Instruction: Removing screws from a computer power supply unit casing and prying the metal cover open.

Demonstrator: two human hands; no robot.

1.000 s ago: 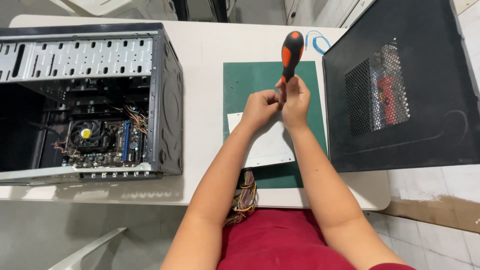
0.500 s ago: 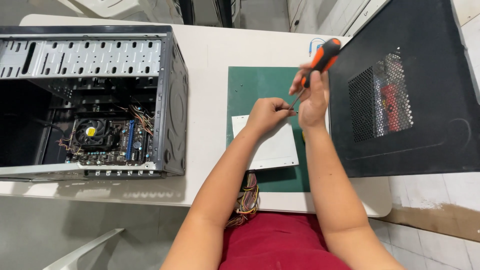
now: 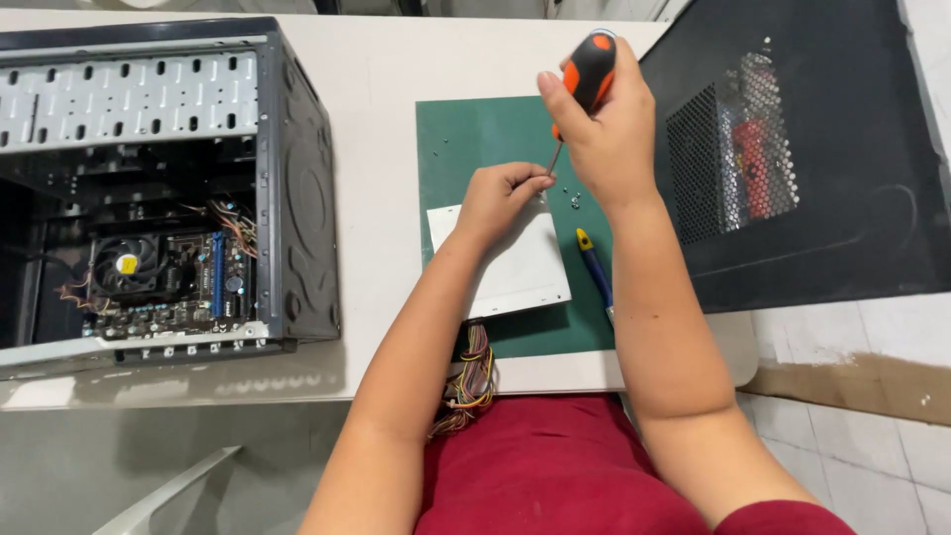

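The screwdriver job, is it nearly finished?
Partly, it seems. Done: loose screws already lie on the green mat. In hand: the right hand holds the screwdriver, tip at the grey box's corner, where the left hand pinches. Left: its wires hang off the table; the computer case stands open.

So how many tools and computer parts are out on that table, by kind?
Screwdrivers: 2 (orange-and-black screwdriver in the right hand; blue-and-yellow screwdriver on the green mat)
Computer cases: 1 (open case)
Side panels: 1 (black panel)
Grey metal boxes: 1 (under the left hand; box)
Total: 5
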